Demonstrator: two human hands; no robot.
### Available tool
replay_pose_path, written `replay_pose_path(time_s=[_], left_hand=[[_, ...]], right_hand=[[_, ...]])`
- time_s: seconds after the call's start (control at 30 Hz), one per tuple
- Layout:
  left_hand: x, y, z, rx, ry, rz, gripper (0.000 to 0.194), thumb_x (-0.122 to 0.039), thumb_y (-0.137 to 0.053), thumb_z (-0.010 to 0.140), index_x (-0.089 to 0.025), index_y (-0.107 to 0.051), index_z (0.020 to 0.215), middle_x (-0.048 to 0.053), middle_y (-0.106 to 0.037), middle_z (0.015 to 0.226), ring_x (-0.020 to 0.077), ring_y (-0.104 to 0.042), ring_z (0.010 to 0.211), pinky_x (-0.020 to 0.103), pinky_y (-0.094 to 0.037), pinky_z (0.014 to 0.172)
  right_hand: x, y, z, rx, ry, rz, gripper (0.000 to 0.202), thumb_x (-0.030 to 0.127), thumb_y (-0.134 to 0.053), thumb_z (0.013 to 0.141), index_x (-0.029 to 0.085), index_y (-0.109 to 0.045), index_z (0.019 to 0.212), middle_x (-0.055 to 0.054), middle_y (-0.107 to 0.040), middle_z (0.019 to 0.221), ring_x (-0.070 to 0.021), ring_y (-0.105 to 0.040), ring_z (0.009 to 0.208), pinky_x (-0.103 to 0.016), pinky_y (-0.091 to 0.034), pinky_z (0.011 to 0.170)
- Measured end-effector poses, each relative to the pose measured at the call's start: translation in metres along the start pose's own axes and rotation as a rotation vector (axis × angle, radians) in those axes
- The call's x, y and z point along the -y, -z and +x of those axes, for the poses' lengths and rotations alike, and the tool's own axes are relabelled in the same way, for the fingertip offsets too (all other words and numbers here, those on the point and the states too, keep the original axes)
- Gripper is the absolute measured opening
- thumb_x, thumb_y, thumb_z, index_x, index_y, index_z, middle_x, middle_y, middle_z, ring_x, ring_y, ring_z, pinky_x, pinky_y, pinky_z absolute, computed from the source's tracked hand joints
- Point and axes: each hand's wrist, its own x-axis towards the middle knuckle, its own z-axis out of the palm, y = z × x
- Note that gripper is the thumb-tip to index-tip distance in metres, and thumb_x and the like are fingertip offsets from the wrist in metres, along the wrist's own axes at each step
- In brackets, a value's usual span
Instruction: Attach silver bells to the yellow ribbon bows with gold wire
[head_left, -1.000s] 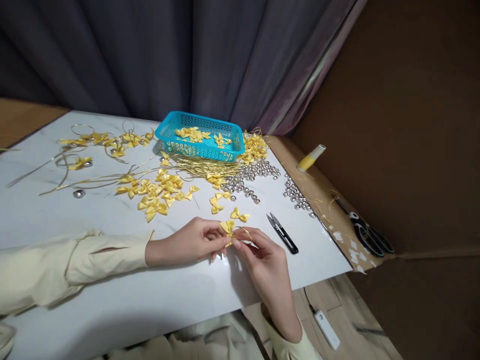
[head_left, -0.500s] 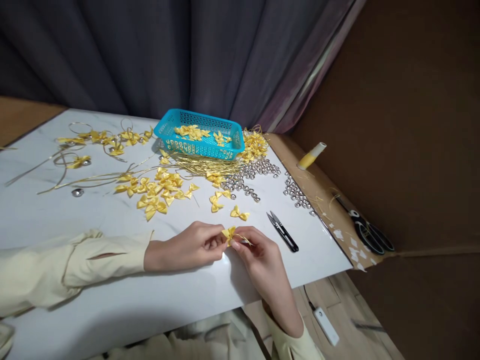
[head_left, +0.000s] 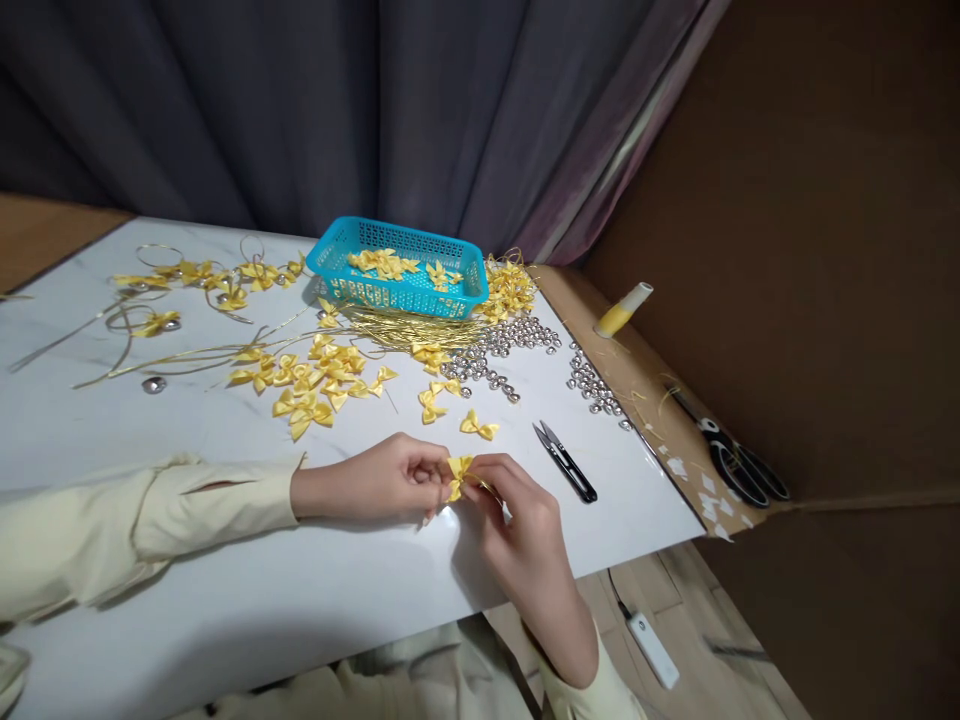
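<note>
Ribbon bow (head_left: 459, 474), yellow, sits between both hands over the near part of the white table (head_left: 390, 590), probably gripped at opposite sides to steady its small centre. The left hand (head_left: 394, 480) clamps its left edge; the right hand (head_left: 529, 525) pinches its right edge beside a gold cord (head_left: 489, 488). Around the bow, snips (head_left: 567, 464) lie at three o'clock, a bow pile (head_left: 322, 372) at ten and the blue basket (head_left: 327, 243) at eleven, seemingly for easy reach. Left forearm comes in low from nine, right angles up from five, fingers curled.
</note>
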Motion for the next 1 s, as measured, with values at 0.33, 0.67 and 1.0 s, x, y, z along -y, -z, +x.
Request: replay_pose_path(time_s=[0.33, 0.67, 1.0], left_hand=[[-0.004, 0.001, 0.0, 0.038, 0.017, -0.053, 0.015, -0.028, -0.055, 0.08, -0.014, -0.055, 0.074, -0.005, -0.052, 0.055, 0.0078, -0.041, 0.049, 0.02, -0.031, 0.048], [-0.006, 0.005, 0.0, 0.104, 0.013, -0.086, 0.02, -0.033, -0.056, 0.081, -0.014, -0.057, 0.076, -0.004, -0.053, 0.057, 0.0071, -0.037, 0.047, 0.02, -0.028, 0.046], [-0.006, 0.008, 0.002, 0.135, 0.008, -0.06, 0.022, -0.036, -0.056, 0.082, -0.014, -0.056, 0.077, -0.003, -0.052, 0.058, 0.0084, -0.038, 0.048, 0.022, -0.028, 0.048]], right_hand=[[0.002, 0.006, 0.0, 0.037, -0.035, 0.013, 0.017, 0.006, -0.047, 0.085, 0.018, -0.058, 0.079, -0.007, -0.065, 0.083, -0.0151, -0.062, 0.074, -0.023, -0.051, 0.064], [0.007, 0.024, -0.001, 0.034, -0.265, 0.187, 0.008, 0.018, -0.061, 0.082, 0.019, -0.064, 0.089, -0.004, -0.071, 0.082, -0.0164, -0.067, 0.073, -0.026, -0.057, 0.066], [0.005, 0.026, -0.002, 0.063, -0.312, 0.503, 0.025, 0.023, -0.066, 0.084, 0.023, -0.063, 0.109, -0.005, -0.073, 0.094, -0.0174, -0.069, 0.089, -0.027, -0.056, 0.077]])
